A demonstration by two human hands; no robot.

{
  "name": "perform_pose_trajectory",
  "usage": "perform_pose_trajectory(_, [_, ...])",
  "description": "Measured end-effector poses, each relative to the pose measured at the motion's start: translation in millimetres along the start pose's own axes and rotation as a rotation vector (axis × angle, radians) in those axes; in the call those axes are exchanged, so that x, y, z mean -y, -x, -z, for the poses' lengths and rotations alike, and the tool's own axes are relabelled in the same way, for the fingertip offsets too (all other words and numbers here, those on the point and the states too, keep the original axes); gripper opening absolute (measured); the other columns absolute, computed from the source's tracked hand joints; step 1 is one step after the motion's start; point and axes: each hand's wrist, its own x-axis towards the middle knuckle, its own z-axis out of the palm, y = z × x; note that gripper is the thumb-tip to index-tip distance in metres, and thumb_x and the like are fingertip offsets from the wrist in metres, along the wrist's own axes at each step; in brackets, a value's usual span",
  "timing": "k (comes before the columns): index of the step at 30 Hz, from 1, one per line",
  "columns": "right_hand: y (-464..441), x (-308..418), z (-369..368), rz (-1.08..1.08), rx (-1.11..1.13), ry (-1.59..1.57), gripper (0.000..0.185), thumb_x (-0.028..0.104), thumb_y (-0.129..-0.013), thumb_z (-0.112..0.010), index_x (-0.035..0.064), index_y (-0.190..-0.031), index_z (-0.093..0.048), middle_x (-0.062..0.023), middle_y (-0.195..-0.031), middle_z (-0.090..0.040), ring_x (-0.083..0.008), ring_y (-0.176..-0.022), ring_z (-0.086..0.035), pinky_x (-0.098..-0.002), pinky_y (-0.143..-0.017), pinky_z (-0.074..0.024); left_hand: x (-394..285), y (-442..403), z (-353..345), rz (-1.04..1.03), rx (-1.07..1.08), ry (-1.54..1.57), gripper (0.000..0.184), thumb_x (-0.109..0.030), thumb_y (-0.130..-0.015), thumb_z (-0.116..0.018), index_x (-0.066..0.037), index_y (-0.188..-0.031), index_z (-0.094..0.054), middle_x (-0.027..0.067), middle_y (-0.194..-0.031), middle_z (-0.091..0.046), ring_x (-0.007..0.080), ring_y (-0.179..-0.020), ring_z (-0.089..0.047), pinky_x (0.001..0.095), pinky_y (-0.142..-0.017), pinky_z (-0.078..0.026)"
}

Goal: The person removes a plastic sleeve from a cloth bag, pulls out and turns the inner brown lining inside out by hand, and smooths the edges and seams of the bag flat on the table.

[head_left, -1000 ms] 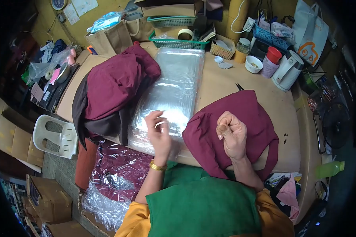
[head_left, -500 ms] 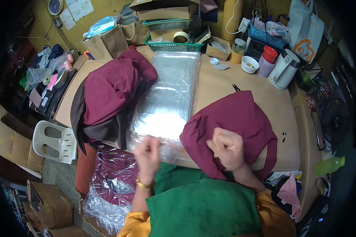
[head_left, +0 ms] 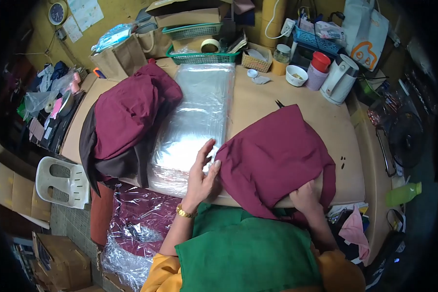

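Note:
A maroon cloth piece with a strap-like band (head_left: 277, 151) lies on the brown table in front of me. At its left edge is my left hand (head_left: 203, 170), fingers apart and thumb close to the fabric, holding nothing. My right hand (head_left: 306, 197) is closed at the cloth's lower edge, its fingertips partly hidden by the fabric. A stack of clear plastic bags (head_left: 194, 117) lies just left of the cloth. Farther left is a heap of maroon and dark brown cloth (head_left: 126, 117).
Black-tipped snips (head_left: 279, 103) poke out behind the cloth. Along the back stand green baskets (head_left: 204, 58), a glass jar (head_left: 281, 56), a white bowl (head_left: 296, 75) and an electric kettle (head_left: 340, 80). Plastic-wrapped maroon goods (head_left: 143, 214) sit below the table's front edge, near a white chair (head_left: 63, 182).
My left hand has opened from a fist and moved right and up to the cloth's edge. My right hand has gone from above the cloth down to its lower edge. The view shifted slightly.

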Motion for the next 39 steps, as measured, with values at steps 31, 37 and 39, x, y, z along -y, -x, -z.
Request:
perform_pose_trajectory(31, [-74,6,-70,0.001,0.224,-0.114,0.039,0.034,-0.097,-0.051,0.0011,-0.109,-0.068,-0.0244,-0.113,-0.066,-0.0414,-0.106,-0.063,-0.0478,-0.096,-0.0472,-3,-109,6,-0.453,-0.571,-0.284,0.01,-0.005,-0.092,-0.066,-0.001,-0.098,-0.06,0.0031,-0.083,-0.062,0.0113,-0.076,-0.056,0.0264,-0.071,-0.047])
perform_pose_trajectory(37, [-98,-3,-88,-0.069,0.25,-0.109,0.041,0.036,-0.099,-0.049,0.0013,-0.109,-0.068,-0.0242,-0.113,-0.066,-0.0416,-0.107,-0.062,-0.0481,-0.096,-0.0472,-99,-28,-35,-0.107,0.76,0.061,0.018,-0.016,-0.096,-0.059,0.001,-0.099,-0.065,0.0146,-0.093,-0.067,0.0278,-0.089,-0.066,0.0363,-0.08,-0.051])
perform_pose_trajectory(39, [-93,10,-98,-0.068,0.377,-0.124,0.041,0.037,-0.099,-0.049,0.0014,-0.109,-0.068,-0.0242,-0.113,-0.066,-0.0416,-0.107,-0.062,-0.0482,-0.096,-0.0472,-75,-10,-61,-0.091,1.035,-0.066,0.023,-0.021,-0.097,-0.058,0.001,-0.1,-0.065,0.0182,-0.096,-0.068,0.033,-0.093,-0.065,0.0396,-0.084,-0.051])
